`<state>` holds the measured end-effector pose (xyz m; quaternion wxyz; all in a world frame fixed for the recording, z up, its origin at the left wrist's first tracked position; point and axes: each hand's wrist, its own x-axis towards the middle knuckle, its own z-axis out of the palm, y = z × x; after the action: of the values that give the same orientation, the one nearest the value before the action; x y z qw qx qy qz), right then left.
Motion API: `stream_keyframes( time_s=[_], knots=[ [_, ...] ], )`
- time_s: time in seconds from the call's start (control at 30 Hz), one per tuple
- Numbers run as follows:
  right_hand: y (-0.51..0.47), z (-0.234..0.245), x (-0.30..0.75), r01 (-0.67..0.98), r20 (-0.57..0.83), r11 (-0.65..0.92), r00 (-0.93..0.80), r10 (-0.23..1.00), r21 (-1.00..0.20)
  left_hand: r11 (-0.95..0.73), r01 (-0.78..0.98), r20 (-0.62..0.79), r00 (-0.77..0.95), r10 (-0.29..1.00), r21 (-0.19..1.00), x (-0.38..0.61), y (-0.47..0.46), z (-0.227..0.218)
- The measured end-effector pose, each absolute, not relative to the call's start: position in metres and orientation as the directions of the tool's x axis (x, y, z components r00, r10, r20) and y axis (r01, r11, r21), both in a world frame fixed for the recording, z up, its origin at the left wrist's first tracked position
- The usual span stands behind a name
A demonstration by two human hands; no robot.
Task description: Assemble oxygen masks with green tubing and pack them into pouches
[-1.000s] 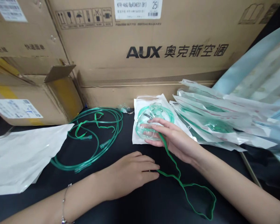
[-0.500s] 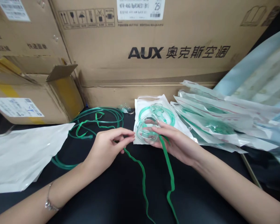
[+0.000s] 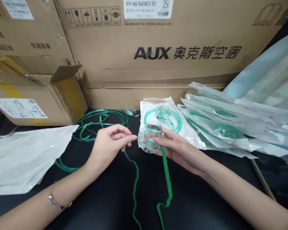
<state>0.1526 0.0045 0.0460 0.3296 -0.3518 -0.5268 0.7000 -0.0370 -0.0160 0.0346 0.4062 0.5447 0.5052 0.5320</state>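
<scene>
My right hand (image 3: 177, 148) grips a clear green oxygen mask (image 3: 150, 138) at mid-table, fingers wrapped round its lower edge. A green elastic strap (image 3: 166, 182) hangs from the mask and loops down toward me. My left hand (image 3: 110, 145) pinches the strap's other end (image 3: 134, 179) just left of the mask. The mask is lifted just off a white packet (image 3: 180, 123) with green tubing inside.
A coil of green tubing (image 3: 98, 124) lies left of my hands, next to an empty white pouch (image 3: 24, 156). Several sealed packets (image 3: 225, 124) fan out on the right. Cardboard boxes (image 3: 158, 51) wall off the back of the black table (image 3: 105, 198).
My left hand rose from the table, took the strap's free end and carried it up beside the mask. My right hand drew the mask slightly off the packet toward me.
</scene>
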Motion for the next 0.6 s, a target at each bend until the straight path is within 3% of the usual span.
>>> stream_keyframes(
  time_s=[0.2, 0.43, 0.6],
  knots=[
    [0.0041, 0.0468, 0.1519, -0.074, -0.149, -0.228, -0.556, 0.817, -0.971, -0.178, 0.046, 0.181, -0.063, 0.982, 0.983, -0.0392, -0.0149, 0.0362],
    [0.0042, 0.0473, 0.1525, -0.086, -0.136, -0.223, -0.568, 0.812, -0.971, -0.293, 0.203, 0.317, -0.094, 0.944, 0.934, -0.0416, -0.0144, 0.0335],
    [0.0038, 0.0456, 0.1523, -0.082, -0.123, -0.214, -0.599, 0.791, -0.973, -0.312, 0.123, 0.322, -0.072, 0.944, 0.942, -0.0394, -0.0152, 0.0321]
  ],
)
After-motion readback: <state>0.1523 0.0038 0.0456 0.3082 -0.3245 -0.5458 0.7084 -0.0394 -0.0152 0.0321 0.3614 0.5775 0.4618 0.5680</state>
